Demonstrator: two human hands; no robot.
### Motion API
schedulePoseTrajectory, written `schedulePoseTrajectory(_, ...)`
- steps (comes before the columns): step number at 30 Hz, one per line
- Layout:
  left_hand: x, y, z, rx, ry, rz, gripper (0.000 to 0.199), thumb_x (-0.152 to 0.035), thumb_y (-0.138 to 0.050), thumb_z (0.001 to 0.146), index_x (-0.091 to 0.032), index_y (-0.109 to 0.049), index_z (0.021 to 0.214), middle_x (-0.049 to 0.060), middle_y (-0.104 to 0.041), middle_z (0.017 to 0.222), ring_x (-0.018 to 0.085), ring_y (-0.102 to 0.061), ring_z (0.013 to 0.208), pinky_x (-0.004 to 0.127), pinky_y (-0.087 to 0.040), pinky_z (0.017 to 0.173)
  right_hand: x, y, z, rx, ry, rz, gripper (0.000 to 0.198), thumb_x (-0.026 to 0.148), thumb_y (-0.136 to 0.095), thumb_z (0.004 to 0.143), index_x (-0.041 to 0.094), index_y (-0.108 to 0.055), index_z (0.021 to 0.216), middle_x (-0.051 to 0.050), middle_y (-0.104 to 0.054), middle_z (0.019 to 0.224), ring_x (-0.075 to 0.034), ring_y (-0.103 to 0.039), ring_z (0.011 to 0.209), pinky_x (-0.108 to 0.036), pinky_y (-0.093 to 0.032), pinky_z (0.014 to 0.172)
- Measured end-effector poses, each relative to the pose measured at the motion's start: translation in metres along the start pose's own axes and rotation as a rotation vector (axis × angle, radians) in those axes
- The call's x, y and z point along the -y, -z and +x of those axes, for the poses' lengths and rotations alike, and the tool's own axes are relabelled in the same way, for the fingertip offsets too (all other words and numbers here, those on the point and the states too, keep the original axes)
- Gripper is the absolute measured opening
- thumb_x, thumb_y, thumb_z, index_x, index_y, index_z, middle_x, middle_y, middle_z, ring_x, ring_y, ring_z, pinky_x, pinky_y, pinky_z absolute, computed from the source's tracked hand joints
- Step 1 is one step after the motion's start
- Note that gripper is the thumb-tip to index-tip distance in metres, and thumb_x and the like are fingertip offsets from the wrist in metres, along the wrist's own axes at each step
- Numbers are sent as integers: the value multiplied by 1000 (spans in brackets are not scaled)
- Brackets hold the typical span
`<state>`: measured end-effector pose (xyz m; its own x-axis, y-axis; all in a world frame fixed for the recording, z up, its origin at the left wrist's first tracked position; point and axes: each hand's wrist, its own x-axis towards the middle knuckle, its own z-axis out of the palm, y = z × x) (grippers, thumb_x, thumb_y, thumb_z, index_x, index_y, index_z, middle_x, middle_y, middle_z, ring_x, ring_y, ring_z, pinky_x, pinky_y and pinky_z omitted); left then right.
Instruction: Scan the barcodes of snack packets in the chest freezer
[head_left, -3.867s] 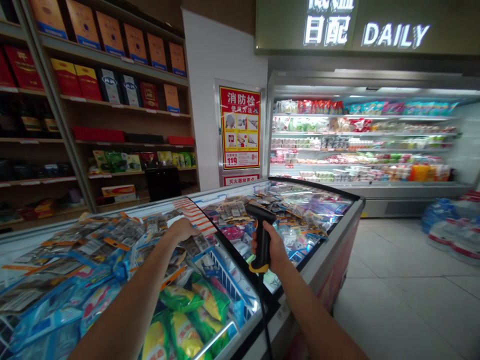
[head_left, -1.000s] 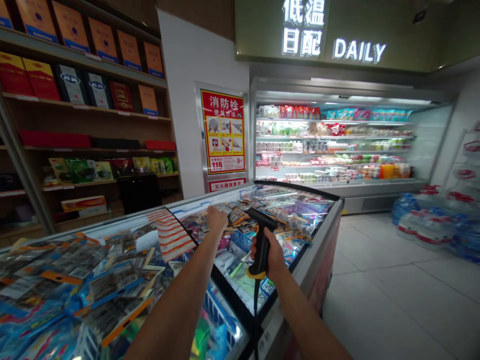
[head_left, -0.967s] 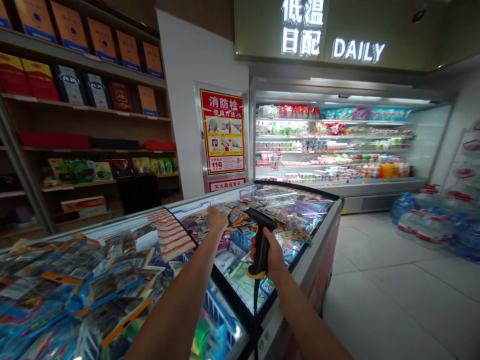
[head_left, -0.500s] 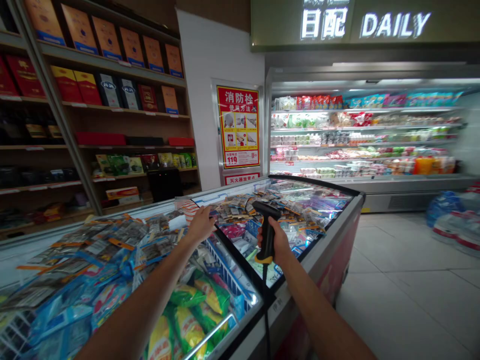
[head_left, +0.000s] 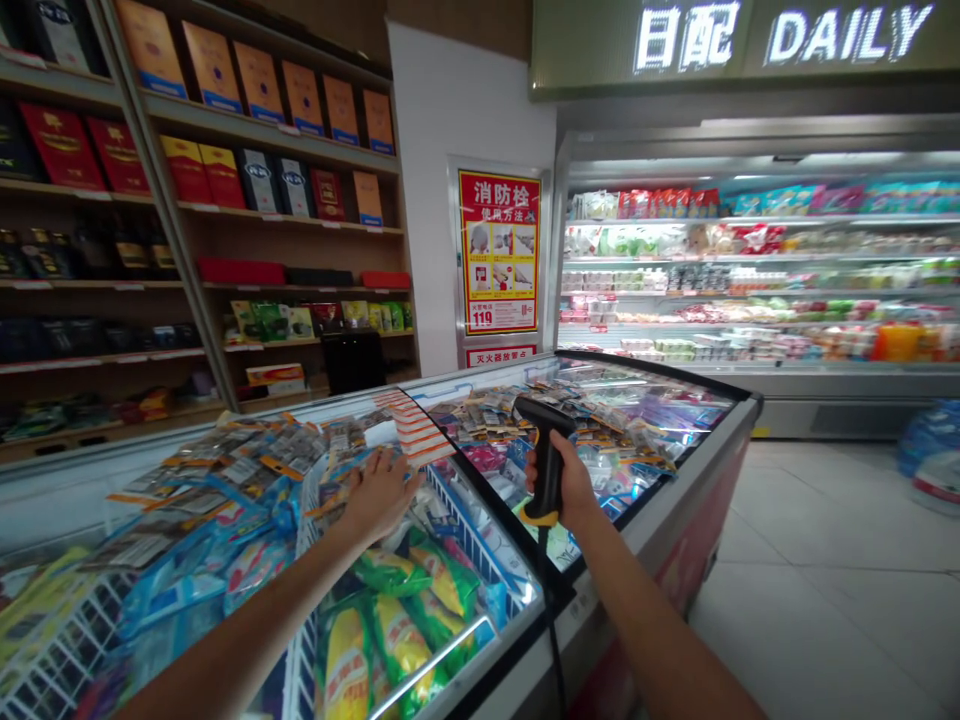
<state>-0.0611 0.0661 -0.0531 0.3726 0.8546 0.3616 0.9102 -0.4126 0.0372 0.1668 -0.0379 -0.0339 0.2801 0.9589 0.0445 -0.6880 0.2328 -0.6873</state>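
My right hand [head_left: 571, 475] is wrapped round the handle of a black and yellow barcode scanner [head_left: 547, 470], held upright over the chest freezer [head_left: 637, 530], its cable hanging down. My left hand [head_left: 381, 495] has its fingers spread, palm down, over packets in the left half of the freezer; whether it touches them I cannot tell. Just beyond its fingertips lies a sheet of orange-and-white striped labels [head_left: 415, 428], beside the black divider. Below that hand are green and yellow bags [head_left: 405, 630] in a white wire basket [head_left: 304, 640]. Blue packets [head_left: 202, 560] fill the space further left.
Shelves with boxes and bottles [head_left: 255, 185] stand behind the freezer on the left. A red fire-hydrant poster [head_left: 500, 255] hangs on the wall. A lit refrigerated display [head_left: 750, 270] runs along the back right, with large water bottles [head_left: 930, 450] on the tiled floor.
My left hand has let go of the striped label sheet and moved back toward me, its fingers opening. The view has turned slightly left. The scanner stays in my right hand.
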Motion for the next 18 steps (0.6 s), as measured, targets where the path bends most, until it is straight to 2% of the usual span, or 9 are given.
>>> schedulePoseTrajectory(2, 2, 2, 15, 6, 18, -4, 47, -34, -25, 83, -15, -48, 119, 16, -43, 129, 28, -33, 123, 44, -30, 93, 0, 1, 0, -11, -3, 1, 24, 39, -55, 69, 15, -55, 74, 2, -54, 49, -9, -45, 36, -19, -37, 32)
schedulePoseTrajectory(4, 15, 8, 28, 28, 32, 6, 47, -33, -30, 81, -15, -47, 120, 16, -43, 130, 27, -36, 121, 40, -32, 92, 0, 3, 0, -21, -2, 8, 24, 39, -56, 68, 16, -56, 74, 3, -53, 48, -9, -45, 36, -19, -37, 32)
schedulePoseTrajectory(7, 40, 18, 40, 177, 148, -51, 51, -40, -40, 75, -14, -50, 117, 17, -49, 125, 29, -46, 113, 37, -37, 87, -1, 4, 0, -38, -5, 9, 24, 39, -55, 69, 15, -56, 75, 2, -53, 48, -9, -45, 36, -19, -37, 32)
schedulePoseTrajectory(9, 48, 20, 42, 247, 184, -116, 52, -44, -42, 73, -13, -52, 114, 18, -53, 119, 28, -51, 107, 34, -40, 84, -1, 4, 1, -41, -11, 5, 24, 39, -54, 70, 15, -56, 74, 2, -53, 48, -9, -45, 36, -20, -37, 32)
schedulePoseTrajectory(11, 45, 19, 42, 224, 193, -143, 53, -46, -43, 71, -12, -54, 111, 17, -55, 117, 28, -53, 104, 33, -41, 82, -2, 3, 1, -32, -11, 4, 24, 39, -54, 70, 15, -56, 74, 2, -53, 49, -9, -45, 36, -20, -37, 32)
schedulePoseTrajectory(14, 28, 16, 43, 110, 196, -153, 51, -44, -51, 65, -14, -57, 105, 16, -58, 113, 29, -54, 102, 32, -42, 79, -3, 1, 1, -18, -10, 7, 24, 40, -56, 69, 16, -55, 73, 2, -53, 49, -9, -45, 36, -20, -37, 32)
schedulePoseTrajectory(16, 18, 14, 48, 26, 199, -214, 41, -37, -56, 61, -15, -61, 96, 14, -62, 105, 28, -57, 97, 31, -43, 75, -3, 1, 0, -15, -15, 12, 24, 40, -56, 68, 16, -55, 73, 2, -53, 49, -9, -45, 36, -20, -37, 32)
schedulePoseTrajectory(18, 11, 13, 54, -14, 238, -352, 23, -29, -58, 60, -17, -64, 78, 11, -67, 84, 26, -60, 84, 30, -43, 68, -2, 0, -1, -13, -31, 15, 24, 40, -56, 69, 16, -55, 74, 2, -53, 49, -9, -45, 36, -19, -37, 32)
